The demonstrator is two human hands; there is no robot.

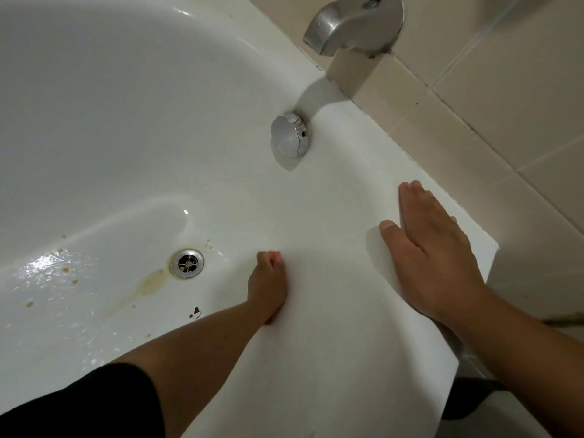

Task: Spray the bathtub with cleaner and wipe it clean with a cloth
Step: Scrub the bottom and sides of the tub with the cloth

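The white bathtub (357, 153) fills the view, its floor wet and shiny at the left. Brown stains (151, 283) and specks lie beside the round metal drain (187, 263). My left hand (268, 287) reaches down the tub's inner wall just right of the drain, fingers curled, and a small pink bit of cloth (275, 255) shows at the fingertips; the rest of the cloth is hidden under the hand. My right hand (433, 248) lies flat on the tub's rim with straight fingers and holds nothing. No spray bottle is in view.
A chrome overflow knob (289, 135) sits on the tub wall below the metal spout (354, 23). Beige wall tiles (505, 90) border the rim at the right. A dark chip (195, 312) marks the tub floor near my left forearm.
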